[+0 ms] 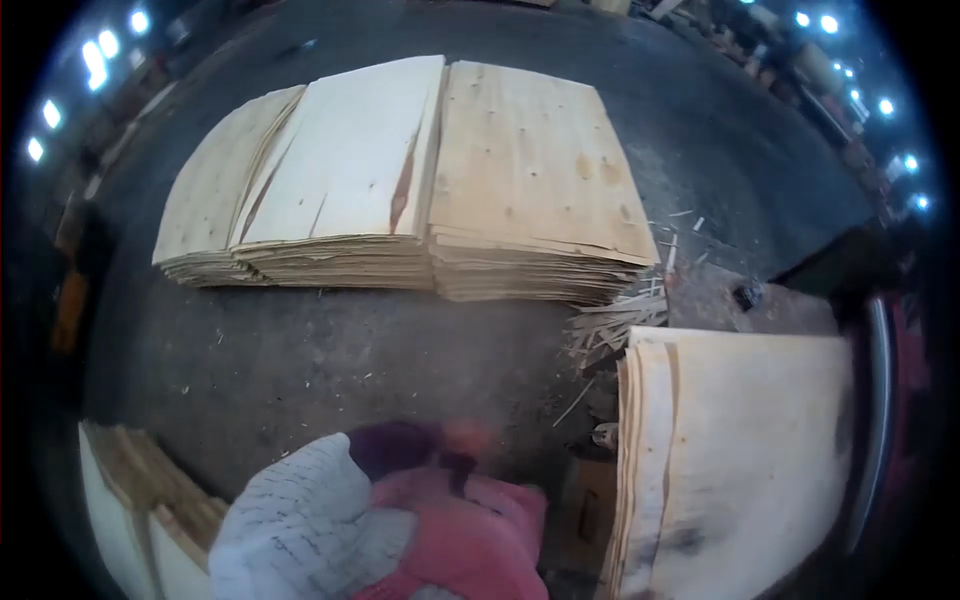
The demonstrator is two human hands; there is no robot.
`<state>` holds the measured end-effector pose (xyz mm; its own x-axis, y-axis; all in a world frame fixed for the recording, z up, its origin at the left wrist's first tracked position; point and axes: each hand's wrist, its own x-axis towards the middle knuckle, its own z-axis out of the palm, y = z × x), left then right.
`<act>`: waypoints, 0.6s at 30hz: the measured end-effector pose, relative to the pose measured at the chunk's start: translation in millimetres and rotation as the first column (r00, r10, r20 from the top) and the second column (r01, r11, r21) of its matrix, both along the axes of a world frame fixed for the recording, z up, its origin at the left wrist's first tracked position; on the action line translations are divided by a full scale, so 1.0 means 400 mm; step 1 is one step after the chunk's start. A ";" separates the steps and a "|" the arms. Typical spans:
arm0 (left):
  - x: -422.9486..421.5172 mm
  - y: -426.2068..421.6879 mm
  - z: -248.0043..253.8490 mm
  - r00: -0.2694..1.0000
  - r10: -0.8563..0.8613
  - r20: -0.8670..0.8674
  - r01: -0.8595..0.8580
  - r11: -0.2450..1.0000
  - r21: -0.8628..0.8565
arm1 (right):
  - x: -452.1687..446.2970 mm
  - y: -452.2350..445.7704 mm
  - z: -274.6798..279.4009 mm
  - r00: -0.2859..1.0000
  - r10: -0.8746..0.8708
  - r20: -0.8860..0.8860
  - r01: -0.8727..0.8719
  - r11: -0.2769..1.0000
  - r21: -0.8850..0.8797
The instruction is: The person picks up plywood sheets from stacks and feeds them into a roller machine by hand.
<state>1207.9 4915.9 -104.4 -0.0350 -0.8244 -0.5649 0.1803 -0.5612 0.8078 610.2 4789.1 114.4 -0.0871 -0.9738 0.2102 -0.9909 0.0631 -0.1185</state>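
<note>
Wood wkshop; sheet stacks, scraps on flr

Dimly lit, with bluish-white glare from lights at upper left and right; blurred at the hand, bowed by wide-lens distortion, black toward the corners.

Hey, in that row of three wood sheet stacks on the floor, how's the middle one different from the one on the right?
The middle stack has a whitish top sheet, while the right stack has a yellower, tan one. The middle stack shows long brown streaks, the boldest near its right edge; the right stack shows mostly small scattered knots and tan blotches. Both are layered piles of thin sheets on the dark floor.
</note>
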 end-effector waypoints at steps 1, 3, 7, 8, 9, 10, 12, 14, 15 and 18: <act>0.050 0.028 -0.044 0.997 0.042 0.063 -0.044 0.999 0.030 | 0.112 -0.050 0.038 0.998 0.041 0.048 -0.043 0.998 0.043; 0.151 0.067 -0.034 0.966 0.248 0.075 -0.258 0.941 0.217 | 0.222 -0.242 0.061 0.981 0.055 0.188 -0.108 0.954 0.281; 0.274 0.159 -0.188 0.874 0.461 0.154 -0.479 0.871 0.105 | 0.618 -0.529 0.056 0.838 0.429 0.336 -0.426 0.901 -0.089; 0.279 0.181 -0.233 0.855 0.478 0.203 -0.491 0.871 0.017 | 0.722 -0.596 0.045 0.737 0.599 0.315 -0.544 0.801 -0.251; 0.296 0.192 -0.254 0.822 0.496 0.279 -0.496 0.865 -0.075 | 0.833 -0.658 0.030 0.620 0.730 0.286 -0.632 0.681 -0.370; 0.310 0.192 -0.234 0.792 0.552 0.260 -0.567 0.823 -0.019 | 0.951 -0.702 0.018 0.486 0.840 0.239 -0.697 0.538 -0.474; 0.340 0.169 -0.135 0.685 0.713 0.149 -0.725 0.647 0.237 | 1.210 -0.721 0.018 0.587 0.515 0.625 -0.618 0.784 -0.066; 0.370 0.129 -0.008 0.540 0.840 0.052 -0.764 0.463 0.450 | 1.441 -0.715 -0.007 0.442 0.535 0.720 -0.768 0.640 -0.004; 0.387 0.111 0.029 0.495 0.868 0.026 -0.776 0.429 0.462 | 1.525 -0.725 -0.061 0.370 0.608 0.703 -0.843 0.538 -0.021; 0.427 0.100 0.037 0.448 0.894 -0.005 -0.807 0.407 0.428 | 1.745 -0.649 -0.052 0.266 0.601 0.753 -0.940 0.333 0.066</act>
<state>1378.8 4955.9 -89.5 0.4320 -0.2606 -0.8634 0.8444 -0.2193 0.4887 1308.2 4529.7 93.4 0.8482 -0.5296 0.0074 -0.2980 -0.4887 -0.8200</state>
